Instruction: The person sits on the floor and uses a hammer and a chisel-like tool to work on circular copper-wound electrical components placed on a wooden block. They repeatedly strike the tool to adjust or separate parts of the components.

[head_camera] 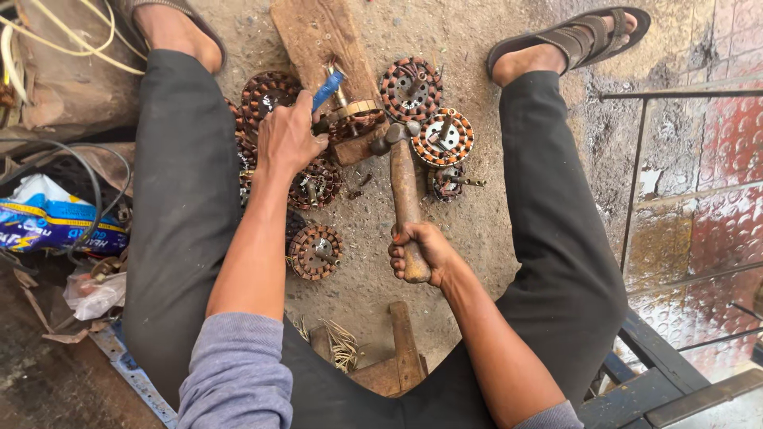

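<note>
Between the person's spread legs, on rough concrete floor (pixel 477 214), a wooden block (pixel 322 40) runs from far centre toward the middle. At its near end sits a motor stator (pixel 350 119) w/ copper windings. The left hand (pixel 288 139) is closed around a blue-handled tool (pixel 327 89), tip set against the stator. The right hand (pixel 417 250) is closed tight on the wooden handle of a hammer (pixel 404 179); its metal head lies just right of the stator, near the block's end.

More stators lie scattered around the block: one far left (pixel 266 91), one far right (pixel 411 86), one right of the hammer head (pixel 443 137), one near the left wrist (pixel 316 183), one nearer the body (pixel 315 251). Small bits of debris lie btwn them.

Person wears dark trousers, grey sleeves, sandals (pixel 580 36). A low wooden stool (pixel 393 357) shows under the body, near centre. At left: a blue and white bag (pixel 48 222), black cables (pixel 87 179), scraps. At right: a worn tiled wall (pixel 715 159) & thin metal rods.
</note>
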